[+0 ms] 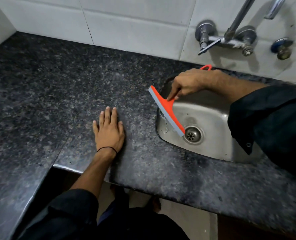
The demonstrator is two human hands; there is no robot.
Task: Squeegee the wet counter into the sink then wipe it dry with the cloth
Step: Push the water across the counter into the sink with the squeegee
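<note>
My right hand grips the handle of an orange squeegee with a grey rubber blade. The blade hangs over the left rim of the steel sink, its near end close to the drain. Drops of water cling to the sink's left wall under the blade. My left hand lies flat, fingers apart, on the dark speckled granite counter, left of the sink. No cloth is in view.
A chrome wall tap with valves sticks out of the white tiles above the sink. The counter turns a corner at the near left, with a front edge below my left wrist. Floor and my legs show beneath.
</note>
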